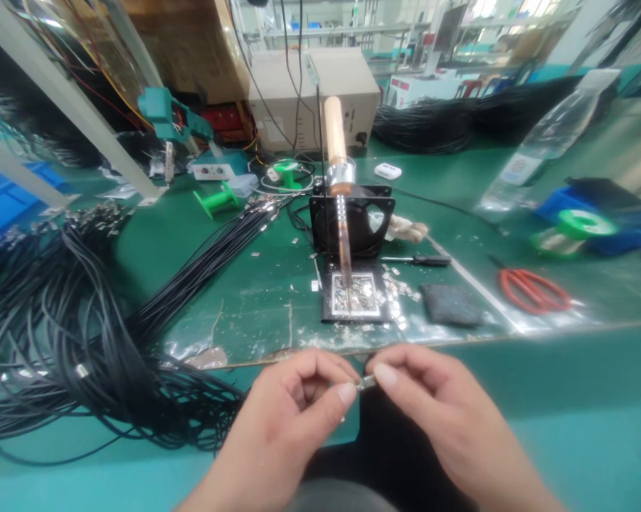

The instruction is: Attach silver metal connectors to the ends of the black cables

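A small silvery metal piece, perhaps a connector, is held between my two hands just in front of the bench edge. My left hand pinches its left end between thumb and forefinger. From the other side, my right hand closes thumb and fingers on its right end. The piece's details are too small and blurred to make out. Beyond the hands, a wooden-handled soldering iron points tip-down over a white-rimmed tray of small metal bits. Loose metal pieces lie to the tray's right.
Bundles of black cable spill over the left bench edge. A black fan stands behind the tray. Rightward lie a screwdriver, a dark pad, red-handled pliers, a green spool and a plastic bottle.
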### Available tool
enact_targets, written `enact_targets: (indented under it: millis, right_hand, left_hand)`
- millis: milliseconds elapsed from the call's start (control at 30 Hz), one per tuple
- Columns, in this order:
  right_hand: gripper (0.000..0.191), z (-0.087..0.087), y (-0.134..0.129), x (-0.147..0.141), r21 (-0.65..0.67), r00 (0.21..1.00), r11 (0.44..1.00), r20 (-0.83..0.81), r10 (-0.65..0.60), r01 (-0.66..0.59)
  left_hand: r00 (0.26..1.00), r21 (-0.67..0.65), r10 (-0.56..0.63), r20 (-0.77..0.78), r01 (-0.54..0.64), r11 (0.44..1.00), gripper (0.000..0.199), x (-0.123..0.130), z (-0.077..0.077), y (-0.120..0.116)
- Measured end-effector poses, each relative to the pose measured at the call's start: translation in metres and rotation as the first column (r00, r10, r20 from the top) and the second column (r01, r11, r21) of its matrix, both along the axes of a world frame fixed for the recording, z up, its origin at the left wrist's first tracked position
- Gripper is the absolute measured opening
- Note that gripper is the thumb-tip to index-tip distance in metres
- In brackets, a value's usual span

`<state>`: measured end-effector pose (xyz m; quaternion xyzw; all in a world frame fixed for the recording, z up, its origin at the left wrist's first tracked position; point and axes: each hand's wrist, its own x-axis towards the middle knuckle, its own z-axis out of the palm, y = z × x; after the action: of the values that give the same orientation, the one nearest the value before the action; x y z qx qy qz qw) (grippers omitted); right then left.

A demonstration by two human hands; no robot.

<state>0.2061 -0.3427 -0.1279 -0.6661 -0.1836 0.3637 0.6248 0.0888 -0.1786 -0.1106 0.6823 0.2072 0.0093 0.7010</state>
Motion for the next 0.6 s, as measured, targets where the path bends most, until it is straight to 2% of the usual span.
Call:
enact_targets:
  millis: [133, 367, 600]
  right_hand:
    - [0.029, 0.002, 0.000, -0.004, 0.039, 0.999, 0.999, -0.044, -0.003, 0.005]
    - [0.033, 0.003, 0.008, -0.004, -0.023, 1.000, 0.999, -0.007, -0.023, 0.023]
    - [0.034, 0.001, 0.010, -0.002, 0.002, 1.000, 1.000, -0.014, -0.022, 0.022]
  left_hand:
    - [1.000, -0.024, -0.007, 0.026, 0.008, 1.000, 0.020, 0.001, 0.001, 0.000]
    - [0.999, -0.045, -0.004, 0.037, 0.006, 0.999, 0.017, 0.000, 0.001, -0.001]
    - [0.999, -0.078, 0.017, -0.031, -0.020, 0.997, 0.021, 0.005, -0.002, 0.001]
